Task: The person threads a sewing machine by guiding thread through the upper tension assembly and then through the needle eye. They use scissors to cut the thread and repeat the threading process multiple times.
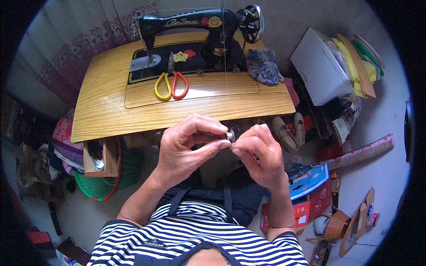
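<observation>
Just off the front edge of the table, my left hand pinches a small metal bobbin between thumb and forefinger. My right hand is at its right side, thumb and fingertips pressed together at the bobbin's lower edge, seemingly on thread too fine to make out there. A pale thread hangs in front of the sewing machine and runs down toward my hands. The black Bee Brand sewing machine stands on the wooden table. Scissors with one yellow and one red handle lie before it, blades on its bed.
A bunched blue-grey cloth lies by the handwheel. Under the table's left side are an open drawer and a green basket. Shoes, a white box, a long roll and flat boxes are at the right.
</observation>
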A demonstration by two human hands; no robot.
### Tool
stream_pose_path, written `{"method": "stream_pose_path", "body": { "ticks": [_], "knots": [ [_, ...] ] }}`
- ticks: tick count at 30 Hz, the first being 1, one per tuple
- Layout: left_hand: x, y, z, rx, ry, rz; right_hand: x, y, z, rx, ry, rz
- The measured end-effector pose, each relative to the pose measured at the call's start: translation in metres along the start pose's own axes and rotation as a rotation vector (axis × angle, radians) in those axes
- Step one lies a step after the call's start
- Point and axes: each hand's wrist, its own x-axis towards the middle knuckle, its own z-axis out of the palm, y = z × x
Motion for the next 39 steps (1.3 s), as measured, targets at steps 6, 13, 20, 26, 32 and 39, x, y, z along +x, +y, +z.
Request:
{"method": "stream_pose_path", "body": {
  "ticks": [6,13,20,26,32,39],
  "knots": [
    [-0.003,0.007,0.004,0.019,-0.158,-0.072,0.007,0.012,-0.003,-0.051,0.078,-0.012],
    [-0.001,0.001,-0.003,0.166,-0.054,-0.014,0.004,-0.002,-0.003,-0.028,0.022,-0.070],
    [-0.002,0.004,-0.002,0.004,-0.063,0.025,-0.001,0.013,0.006,-0.058,-0.002,-0.024],
    [-0.006,-0.003,-0.002,0.148,-0.114,-0.023,0.010,0.007,-0.002,-0.072,0.063,-0.087],
    [-0.002,0.003,-0.003,0.077,0.011,0.001,0.000,0.005,0.006,-0.044,0.013,-0.039],
    [-0.006,0.003,0.001,0.098,-0.136,0.009,0.009,0.017,0.005,-0.095,0.070,-0.045]
  ]
}}
